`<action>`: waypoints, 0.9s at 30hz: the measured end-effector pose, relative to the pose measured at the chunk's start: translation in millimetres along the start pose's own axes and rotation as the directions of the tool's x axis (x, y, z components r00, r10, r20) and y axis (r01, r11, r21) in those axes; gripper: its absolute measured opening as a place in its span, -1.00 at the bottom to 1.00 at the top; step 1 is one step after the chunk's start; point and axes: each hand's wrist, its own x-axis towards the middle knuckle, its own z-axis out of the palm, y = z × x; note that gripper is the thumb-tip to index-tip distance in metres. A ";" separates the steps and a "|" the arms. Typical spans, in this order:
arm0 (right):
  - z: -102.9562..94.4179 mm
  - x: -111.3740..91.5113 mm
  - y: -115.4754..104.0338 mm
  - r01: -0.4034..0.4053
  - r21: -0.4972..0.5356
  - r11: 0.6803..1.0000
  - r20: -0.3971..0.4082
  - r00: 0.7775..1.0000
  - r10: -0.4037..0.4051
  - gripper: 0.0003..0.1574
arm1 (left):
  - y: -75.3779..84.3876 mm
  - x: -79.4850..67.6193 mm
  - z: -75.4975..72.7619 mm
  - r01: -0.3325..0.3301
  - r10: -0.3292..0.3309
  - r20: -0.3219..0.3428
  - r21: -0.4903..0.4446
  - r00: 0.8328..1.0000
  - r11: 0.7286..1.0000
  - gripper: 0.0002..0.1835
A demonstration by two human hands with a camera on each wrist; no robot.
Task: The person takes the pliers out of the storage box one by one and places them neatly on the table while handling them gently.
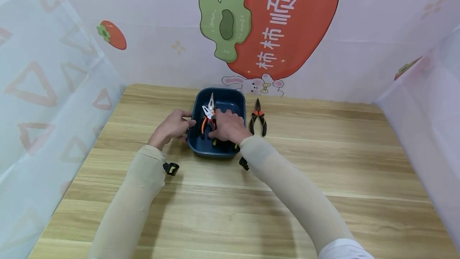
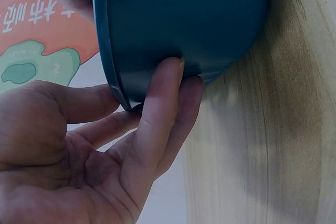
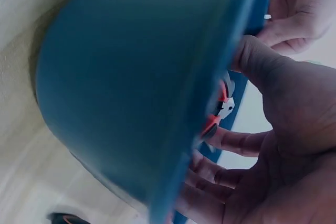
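A dark blue rectangular basin [image 1: 215,154] stands on the table with several pliers inside. My left hand [image 1: 175,125] pinches its left rim, thumb at the edge and fingers against the outer wall, as the left wrist view shows. My right hand [image 1: 230,126] reaches over the near right side into the basin, thumb and fingers spread. Beside it lie silver-jawed pliers [image 1: 208,112] with orange and dark handles, and long-nose pliers [image 1: 211,101] point toward the back. The basin wall [image 3: 126,87] hides the right fingertips in the right wrist view. Yellow-green handle ends [image 1: 215,142] show below that hand.
Black-and-orange long-nose pliers [image 1: 258,117] lie on the wooden table [image 1: 323,171] just right of the basin. A printed cloth [image 1: 161,31] rises behind the table and along both sides. Dark wrist-camera pieces [image 1: 171,168] hang near the forearms.
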 end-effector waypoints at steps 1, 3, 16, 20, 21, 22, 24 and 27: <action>-2.2 -1.3 0.0 0.005 -0.010 1.000 -0.005 1.000 -0.005 -0.07 | 0.3 -0.4 -0.2 -0.001 0.001 0.000 -0.003 1.000 1.000 -0.44; -7.5 -4.7 0.0 0.011 -0.024 1.000 -0.015 1.000 -0.012 -0.07 | 0.8 -1.1 -0.5 -0.001 0.001 -0.001 -0.002 1.000 1.000 -0.43; -42.3 -27.2 14.8 0.024 -0.035 0.999 -0.084 0.996 -0.026 -0.04 | 0.7 -1.8 -2.1 0.009 -0.009 0.001 0.006 1.000 1.000 -0.41; -49.7 -32.6 27.6 -0.003 0.000 1.000 -0.113 0.994 0.003 -0.12 | 1.0 -1.5 -1.8 0.003 -0.004 0.003 0.019 1.000 1.000 -0.40; -51.0 -33.6 31.3 -0.011 0.006 1.000 -0.120 0.993 0.012 -0.13 | 1.1 -1.4 -1.5 0.002 -0.002 0.004 0.021 1.000 1.000 -0.40; -52.1 -34.6 35.1 -0.019 0.011 1.000 -0.124 0.992 0.020 -0.11 | 1.1 -1.3 -1.3 0.001 -0.001 0.004 0.020 1.000 1.000 -0.40; -54.0 -36.5 43.2 -0.034 0.018 0.999 -0.130 0.991 0.036 -0.07 | 1.0 -0.9 -0.8 -0.003 0.003 0.004 0.018 1.000 1.000 -0.40; -55.0 -38.9 56.9 -0.047 0.019 0.999 -0.138 0.989 0.049 -0.06 | 0.5 -0.4 0.0 -0.006 0.006 0.006 0.013 1.000 1.000 -0.40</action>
